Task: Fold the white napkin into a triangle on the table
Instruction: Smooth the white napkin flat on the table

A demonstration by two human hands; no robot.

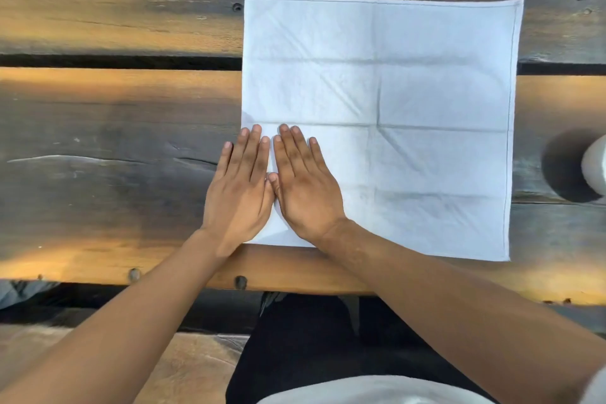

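Napkin: white napkin (pixel 393 102), spread flat and square, unfolded, creased in a grid, lying right of centre on the tabletop, near edge close to the tabletop's near edge.
Left hand: left hand (pixel 237 190), flat, palm down, fingers straight, pressing the napkin's near-left corner, little finger over bare wood.
Right hand: right hand (pixel 305 187), flat, palm down, fingers straight, resting on the napkin just beside the left, thumbs touching.
Tabletop: wooden planks (pixel 114 147), dark gaps, bolt heads.
Right edge: pale rounded object (pixel 595 167), cut off; whether a container, unclear.
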